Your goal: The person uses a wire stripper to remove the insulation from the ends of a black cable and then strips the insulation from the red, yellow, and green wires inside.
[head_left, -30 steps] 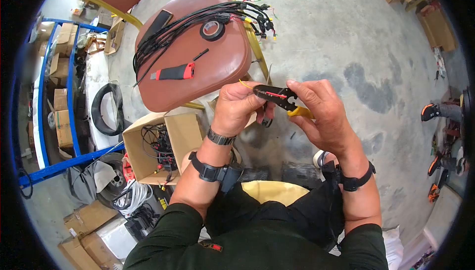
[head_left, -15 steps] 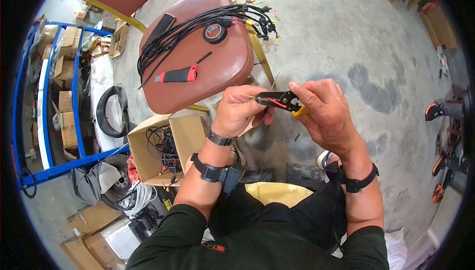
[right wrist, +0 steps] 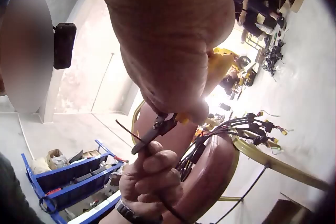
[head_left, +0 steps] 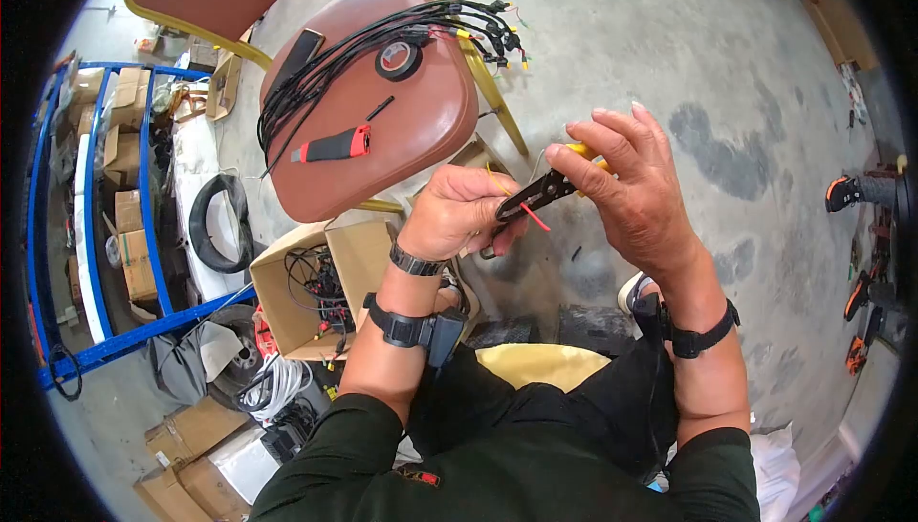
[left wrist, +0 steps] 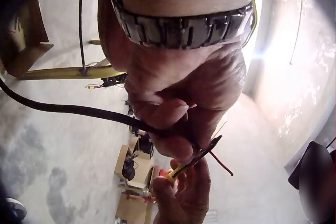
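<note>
My left hand (head_left: 457, 211) grips a black cable (left wrist: 79, 109) near its end, where a thin red wire (head_left: 537, 218) and a yellow wire (head_left: 494, 178) stick out. In my right hand (head_left: 626, 192) are wire strippers (head_left: 542, 193) with black jaws and yellow handles, the handles lying along the fingers. The tool's nose sits right at the left thumb and fingertips, and the red wire crosses it there. From the left wrist view, the red wire juts out past the tool's nose. The right fingers are spread more than curled around the handles.
On a brown chair seat (head_left: 421, 130) lie a bundle of black cables (head_left: 335, 61), a roll of black tape (head_left: 398, 61), a red-and-black utility knife (head_left: 335, 145) and a phone (head_left: 302, 52). An open cardboard box (head_left: 277, 307) with cables stands below; a blue rack (head_left: 143, 331) is at left.
The wire strippers have tilted, handle end upward, and the right fingers have spread and risen. The red wire, earlier lying along the tool, now points down and right across it.
</note>
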The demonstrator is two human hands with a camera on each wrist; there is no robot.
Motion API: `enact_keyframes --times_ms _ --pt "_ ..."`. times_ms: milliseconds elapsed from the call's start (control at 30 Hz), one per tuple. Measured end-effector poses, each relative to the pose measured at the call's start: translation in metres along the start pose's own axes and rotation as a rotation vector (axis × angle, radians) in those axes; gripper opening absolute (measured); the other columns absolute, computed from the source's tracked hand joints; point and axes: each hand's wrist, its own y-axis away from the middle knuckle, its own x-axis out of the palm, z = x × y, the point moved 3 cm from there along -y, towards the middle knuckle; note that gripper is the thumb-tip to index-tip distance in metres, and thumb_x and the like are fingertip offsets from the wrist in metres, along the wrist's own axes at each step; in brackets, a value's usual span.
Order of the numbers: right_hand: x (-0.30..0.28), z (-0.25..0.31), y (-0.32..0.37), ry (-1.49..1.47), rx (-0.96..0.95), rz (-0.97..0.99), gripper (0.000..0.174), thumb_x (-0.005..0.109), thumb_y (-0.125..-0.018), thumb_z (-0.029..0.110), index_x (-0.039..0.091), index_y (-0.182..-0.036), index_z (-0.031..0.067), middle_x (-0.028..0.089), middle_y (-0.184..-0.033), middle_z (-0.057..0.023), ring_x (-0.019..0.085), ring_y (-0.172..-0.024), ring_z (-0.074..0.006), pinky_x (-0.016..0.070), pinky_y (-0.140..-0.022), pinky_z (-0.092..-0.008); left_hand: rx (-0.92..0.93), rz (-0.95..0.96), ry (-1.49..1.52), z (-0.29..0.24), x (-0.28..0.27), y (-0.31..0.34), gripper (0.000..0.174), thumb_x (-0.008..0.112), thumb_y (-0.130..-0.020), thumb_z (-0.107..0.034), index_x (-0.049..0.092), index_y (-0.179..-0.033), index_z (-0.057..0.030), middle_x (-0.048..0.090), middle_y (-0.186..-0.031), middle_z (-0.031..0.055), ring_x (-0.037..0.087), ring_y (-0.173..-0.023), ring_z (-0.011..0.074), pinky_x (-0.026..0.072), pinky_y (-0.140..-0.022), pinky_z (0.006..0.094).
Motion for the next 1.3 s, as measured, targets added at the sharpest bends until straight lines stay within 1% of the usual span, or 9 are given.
enact_keyframes --times_ms 200,400,500,600,767,867,1067,1167,1300 --pt "0.002 0.0 0.001 0.022 0.018 0.003 0.045 0.066 -0.078 0.004 0.065 -0.12 0.0198 0.06 -0.115 -0.0048 0.057 -0.111 -0.0279 0.0414 -0.101 -0.0549 0.006 -0.055 -0.001 -0.001 0.007 -0.001 0.021 0.067 -0.093 -0.012 0.069 -0.104 0.0055 0.069 -0.077 0.0144 0.066 -0.059 0.0178 0.0476 -0.045 0.0225" --pt "0.012 0.0 0.001 -0.171 0.08 0.051 0.054 0.071 -0.072 0.002 0.059 -0.124 0.0107 0.06 -0.114 -0.0078 0.059 -0.104 -0.0303 0.0464 -0.091 -0.0461 0.156 -0.084 0.085 0.001 0.012 -0.007 0.02 0.07 -0.089 -0.008 0.067 -0.106 0.0029 0.069 -0.094 0.0138 0.069 -0.079 0.0211 0.0572 -0.062 0.0285" --pt "0.012 0.006 0.002 -0.259 0.13 0.122 0.06 0.073 -0.071 0.001 0.055 -0.128 0.007 0.061 -0.114 -0.0114 0.061 -0.102 -0.0332 0.0484 -0.086 -0.0437 0.26 -0.135 0.013 0.002 0.007 -0.009 0.02 0.07 -0.087 0.0 0.067 -0.106 0.0028 0.067 -0.103 0.0117 0.068 -0.087 0.0196 0.0581 -0.066 0.0289" --pt "0.018 0.01 0.005 -0.37 0.176 0.174 0.062 0.073 -0.073 0.003 0.051 -0.13 0.0041 0.062 -0.112 -0.0162 0.061 -0.099 -0.0375 0.0499 -0.083 -0.0441 0.316 -0.314 -0.169 -0.002 0.007 -0.007 0.018 0.068 -0.086 0.006 0.067 -0.104 0.003 0.064 -0.104 0.0091 0.066 -0.086 0.0156 0.0566 -0.066 0.0267" --pt "0.023 0.024 0.011 -0.594 0.327 0.295 0.057 0.072 -0.082 0.015 0.048 -0.132 0.0 0.061 -0.11 -0.0227 0.061 -0.098 -0.0431 0.0503 -0.083 -0.0462 0.443 -0.407 -0.288 0.002 0.01 -0.007 0.014 0.065 -0.087 0.008 0.066 -0.1 0.0017 0.063 -0.103 0.0067 0.062 -0.082 0.0108 0.053 -0.066 0.023" --pt "0.02 0.027 0.013 -0.76 0.428 0.367 0.055 0.07 -0.086 0.02 0.048 -0.131 -0.0016 0.063 -0.103 -0.0218 0.063 -0.09 -0.039 0.0515 -0.078 -0.0423 0.501 -0.421 -0.392 -0.002 0.012 -0.007 0.014 0.067 -0.086 0.008 0.066 -0.098 0.001 0.063 -0.099 0.0065 0.061 -0.081 0.0109 0.0519 -0.066 0.0237" --pt "0.024 0.018 0.025 -1.049 0.638 0.453 0.049 0.066 -0.091 0.024 0.049 -0.128 -0.0047 0.063 -0.085 -0.0104 0.061 -0.071 -0.0162 0.0493 -0.065 -0.03 0.626 -0.461 -0.745 -0.005 0.014 -0.013 0.018 0.073 -0.079 0.009 0.063 -0.092 0.0004 0.066 -0.092 0.0098 0.063 -0.076 0.0183 0.0516 -0.065 0.0288" --pt "0.017 0.018 0.021 -1.317 0.869 0.522 0.047 0.065 -0.093 0.023 0.049 -0.127 -0.0055 0.062 -0.085 -0.0067 0.061 -0.072 -0.0125 0.0498 -0.065 -0.0286 0.666 -0.44 -0.902 -0.007 0.018 -0.014 0.018 0.07 -0.08 0.01 0.062 -0.092 0.0002 0.065 -0.091 0.0077 0.062 -0.08 0.014 0.0515 -0.069 0.0263" --pt "0.011 0.016 0.019 -1.45 0.953 0.52 0.046 0.065 -0.093 0.021 0.049 -0.127 -0.0059 0.06 -0.087 -0.0058 0.06 -0.073 -0.0126 0.0511 -0.065 -0.029 0.642 -0.423 -0.901 -0.009 0.024 -0.016 0.016 0.07 -0.082 0.009 0.062 -0.093 0.0 0.065 -0.09 0.0053 0.062 -0.081 0.0105 0.0516 -0.07 0.0249"
